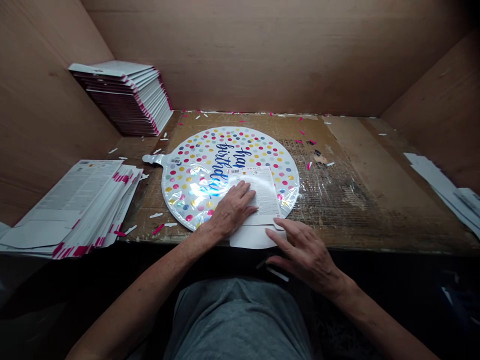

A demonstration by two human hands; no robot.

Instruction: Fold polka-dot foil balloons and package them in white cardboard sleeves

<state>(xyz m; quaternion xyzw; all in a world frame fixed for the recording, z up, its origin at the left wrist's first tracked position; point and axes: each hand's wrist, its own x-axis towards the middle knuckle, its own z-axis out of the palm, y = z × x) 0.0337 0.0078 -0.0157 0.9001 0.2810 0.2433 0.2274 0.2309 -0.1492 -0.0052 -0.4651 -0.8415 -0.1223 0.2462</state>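
A white printed paper envelope [265, 192] lies on a flat foil balloon [258, 137] with coloured dots and blue birthday lettering. My left hand [234, 209] rests on the envelope with its fingers stretched out, pressing it from the left. The envelope's blank flap [247, 237] points toward me and hangs past the table's front edge. At the flap's right side is my right hand [305, 252], fingers apart. Its index and middle fingertips touch the paper around the fold, and the thumb is lower, clear of the flap. The balloon's neck [155, 159] points left.
A tall stack of envelopes [123, 95] stands at the back left, and a spread pile [75, 205] lies in front of it. White sheets [438, 182] lie at the right edge. Pink and white paper scraps dot the cardboard-covered table [348, 195]. Board walls [277, 55] enclose it.
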